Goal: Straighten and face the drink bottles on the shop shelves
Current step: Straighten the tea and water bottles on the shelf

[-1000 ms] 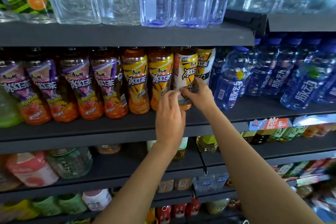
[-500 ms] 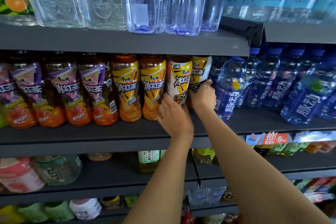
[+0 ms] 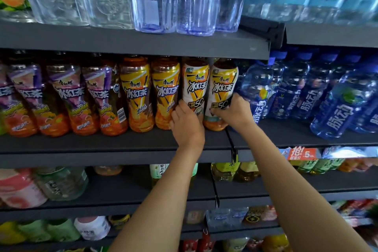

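2 white-label tea bottles stand side by side on the dark shelf (image 3: 122, 145), full of brown tea, each marked "冰红茶". Your left hand (image 3: 187, 127) grips the left bottle (image 3: 195, 86); your right hand (image 3: 235, 111) grips the right bottle (image 3: 224, 86). Blue "脉动" bottles (image 3: 331, 108) stand just beside.

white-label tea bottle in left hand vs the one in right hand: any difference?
1. The left hand grips the left bottle low on its left side; the right hand grips the right bottle from its right side.
2. The left bottle's base is hidden behind the left hand; the right bottle's orange base shows.

Shared: same white and yellow label, both facing front, side by side on the shelf.
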